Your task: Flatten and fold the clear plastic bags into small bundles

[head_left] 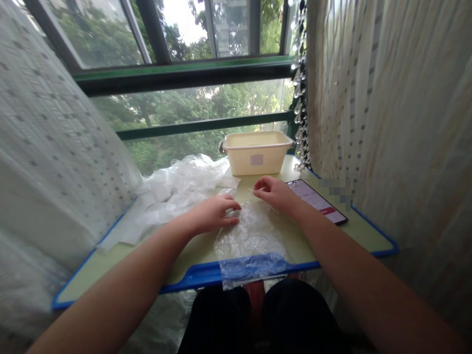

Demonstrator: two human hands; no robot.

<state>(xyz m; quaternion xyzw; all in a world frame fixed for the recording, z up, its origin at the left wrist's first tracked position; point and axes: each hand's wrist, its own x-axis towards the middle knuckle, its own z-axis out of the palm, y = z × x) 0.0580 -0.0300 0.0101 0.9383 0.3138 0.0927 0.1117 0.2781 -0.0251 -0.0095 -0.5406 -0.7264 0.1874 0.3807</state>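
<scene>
Left hand point(214, 213) half-open at ten o'clock, right hand point(273, 193) curled at one, by clear plastic bag point(250, 238); holds unclear. Apparently straightening; smoothing needs flatter fingers.

From where I stand, the bench is a pale green, flat-topped board point(363, 236) bound in blue edging point(392, 247), with a shallow blue trough point(203, 273) along its front. A cream, rectangular plastic tub point(240, 161) sits upright at the far end. Over the left side spreads a heap of crumpled, whitish translucent plastic point(180, 186). A clear, crinkled plastic bag point(250, 236) lies mid-bench, drooping over the front edge, and a dark-rimmed, flat phone point(314, 197), screen lit, lies to the right.
</scene>
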